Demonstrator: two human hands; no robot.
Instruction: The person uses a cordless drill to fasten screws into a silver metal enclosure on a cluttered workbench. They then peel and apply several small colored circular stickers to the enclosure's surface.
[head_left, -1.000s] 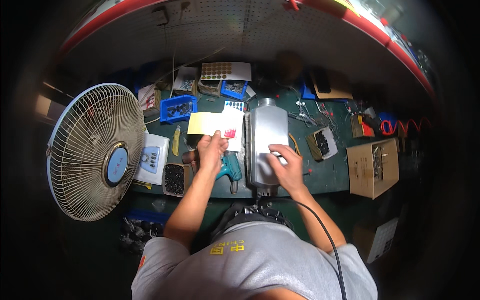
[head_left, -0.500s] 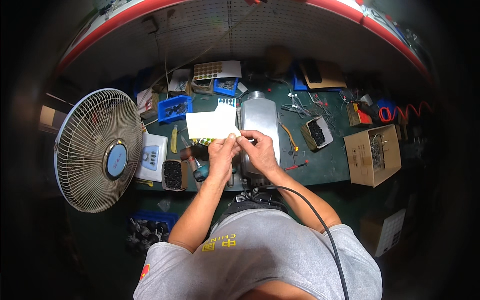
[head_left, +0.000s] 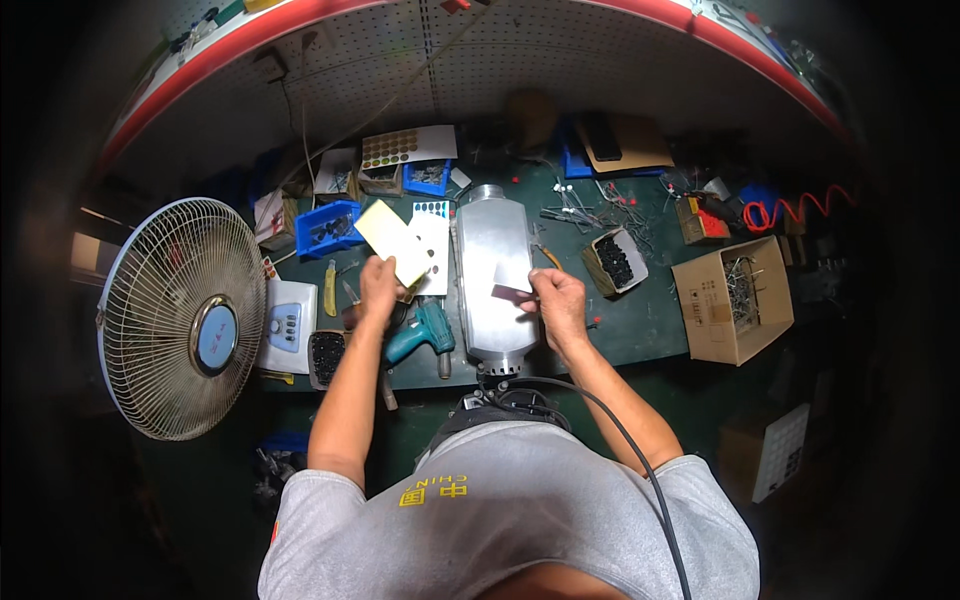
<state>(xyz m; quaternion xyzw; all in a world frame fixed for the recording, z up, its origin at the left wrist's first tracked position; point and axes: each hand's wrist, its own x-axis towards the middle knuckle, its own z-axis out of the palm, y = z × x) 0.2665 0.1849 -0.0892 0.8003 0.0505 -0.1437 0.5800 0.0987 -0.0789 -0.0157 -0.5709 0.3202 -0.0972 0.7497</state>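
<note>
A pale yellow sheet (head_left: 388,238) is pinched at its lower edge by my left hand (head_left: 379,288), above the left part of the bench. My right hand (head_left: 559,303) grips a small, thin greyish label (head_left: 512,278) between thumb and fingers. This label hovers over a silver metal housing (head_left: 493,225) that lies lengthwise in front of me; whether it touches the metal I cannot tell. Beside the housing, a white sheet of round stickers (head_left: 432,262) lies partly under the yellow sheet. A teal power drill (head_left: 424,332) rests near my left wrist.
A large fan (head_left: 190,320) stands at the left. Blue bins (head_left: 328,230) of small parts sit behind my left hand. To the right are a box of black parts (head_left: 615,260), loose wires (head_left: 590,208) and a cardboard box (head_left: 735,305). A black cable (head_left: 630,435) crosses my right forearm.
My hands, earlier together at the sheet, have moved apart. The left has carried the sheet leftward and tilted it; the right has moved right over the housing with the small label.
</note>
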